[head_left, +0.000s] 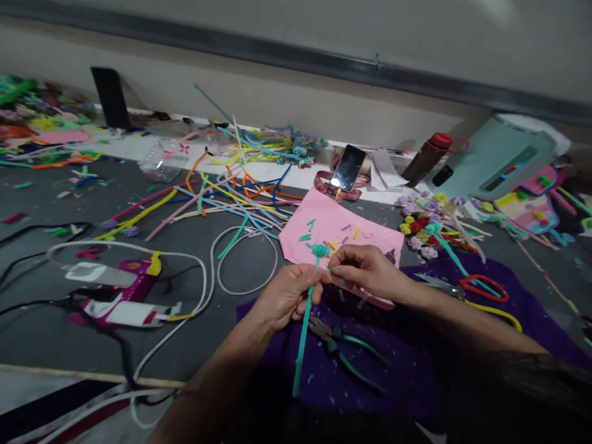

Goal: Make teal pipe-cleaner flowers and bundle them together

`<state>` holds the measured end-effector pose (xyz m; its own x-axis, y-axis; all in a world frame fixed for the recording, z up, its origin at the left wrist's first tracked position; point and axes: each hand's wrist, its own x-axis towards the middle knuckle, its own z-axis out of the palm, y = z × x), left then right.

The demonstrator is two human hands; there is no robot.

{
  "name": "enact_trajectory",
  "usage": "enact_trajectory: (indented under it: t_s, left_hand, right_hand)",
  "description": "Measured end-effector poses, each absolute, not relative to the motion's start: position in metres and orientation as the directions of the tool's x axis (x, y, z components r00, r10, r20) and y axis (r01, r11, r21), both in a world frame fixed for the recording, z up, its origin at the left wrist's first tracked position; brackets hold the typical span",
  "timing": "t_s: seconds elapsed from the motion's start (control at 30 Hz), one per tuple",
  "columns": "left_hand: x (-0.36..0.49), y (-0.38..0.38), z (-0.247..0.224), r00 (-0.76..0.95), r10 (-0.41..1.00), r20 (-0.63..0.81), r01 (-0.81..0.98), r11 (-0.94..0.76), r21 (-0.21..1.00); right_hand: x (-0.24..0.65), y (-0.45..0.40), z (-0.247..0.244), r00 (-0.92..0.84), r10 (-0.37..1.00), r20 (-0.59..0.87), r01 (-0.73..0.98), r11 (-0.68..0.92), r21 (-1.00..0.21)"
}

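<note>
Between thumb and fingers, my left hand [290, 295] grips a teal pipe cleaner flower [320, 250] by its stem, which hangs down past the palm. The looped flower head stands above my fingers. My right hand [363, 271] pinches a short teal pipe cleaner piece [328, 271] against the stem, close to my left fingertips. Beneath the hands lies a pink sheet [303, 216] scattered with short cut pipe cleaner bits. Pliers [340, 342] with dark green handles rest on a purple cloth [398, 382] below. Red-handled scissors [483, 287] lie beside my right forearm.
Loose pipe cleaners [217, 197] spread over the grey table at left, with a white cable [210, 271] and a magenta power strip [127, 293]. Finished flowers [420, 225] are heaped at right. A phone [349, 168], a bottle [428, 157] and a pale blue container [499, 157] stand behind.
</note>
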<state>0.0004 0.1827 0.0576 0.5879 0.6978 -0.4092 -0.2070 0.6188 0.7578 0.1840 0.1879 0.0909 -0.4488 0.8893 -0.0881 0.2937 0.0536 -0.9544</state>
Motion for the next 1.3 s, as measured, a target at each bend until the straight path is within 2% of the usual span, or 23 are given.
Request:
enact_trajectory:
  t_s: [0.1,0.2,0.47,0.63,0.73,1.0,1.3]
  left_hand:
    - [0.0,0.182,0.058,0.594,0.69,-0.413,-0.199,0.623,0.756]
    - [-0.001,0.182,0.058,0.608,0.674,-0.42,-0.169,0.627,0.761]
    - [-0.001,0.182,0.058,0.639,0.648,-0.415,-0.185,0.652,0.735]
    - [-0.002,0.182,0.052,0.687,0.631,-0.362,-0.243,0.668,0.703]
    - [-0.001,0.182,0.05,0.693,0.646,-0.322,-0.295,0.66,0.691]
    - [0.0,0.182,0.053,0.642,0.703,-0.307,-0.353,0.626,0.695]
    - [0.002,0.18,0.054,0.624,0.722,-0.3,-0.363,0.608,0.706]
  right_hand:
    - [0.18,0.185,0.097,-0.449,0.893,-0.021,0.403,0.182,-0.897]
    - [0.179,0.181,0.101,-0.467,0.884,-0.035,0.436,0.196,-0.878]
    - [0.181,0.181,0.089,-0.474,0.849,-0.232,0.209,-0.147,-0.967]
    - [0.181,0.183,0.082,-0.556,0.791,-0.256,-0.053,-0.341,-0.939]
    - [0.18,0.185,0.077,-0.566,0.782,-0.263,-0.151,-0.411,-0.899]
    - [0.174,0.19,0.074,-0.546,0.775,-0.317,-0.216,-0.496,-0.841]
    - [0.174,0.194,0.065,-0.586,0.769,-0.257,-0.26,-0.478,-0.839]
